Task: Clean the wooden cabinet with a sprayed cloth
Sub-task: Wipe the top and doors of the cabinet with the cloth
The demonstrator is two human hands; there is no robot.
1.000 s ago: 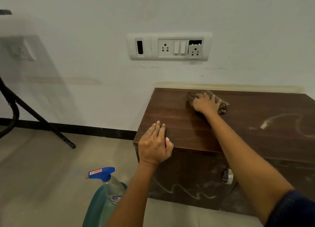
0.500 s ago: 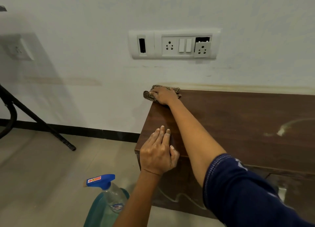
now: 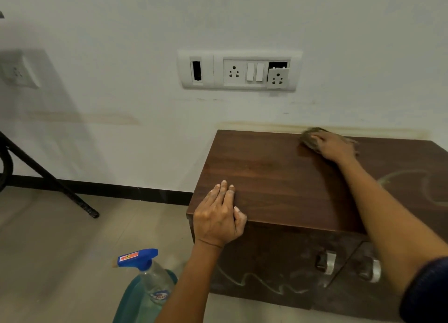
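Note:
The low dark wooden cabinet stands against the white wall, its top partly dusty at the right. My right hand presses a brownish patterned cloth flat on the back edge of the top, near the wall; the cloth is blurred. My left hand lies flat on the front left corner of the top, fingers together, holding nothing. A clear spray bottle with a blue trigger head stands on the floor to the lower left of the cabinet.
A white switch and socket panel is on the wall above the cabinet. A black metal stand leg slants across the floor at left. Two metal handles sit on the dusty cabinet front. Tiled floor stretches to the left.
My right hand has swept the cloth from the back left corner of the cabinet top rightward along the back edge. My left hand has stayed on the front left corner.

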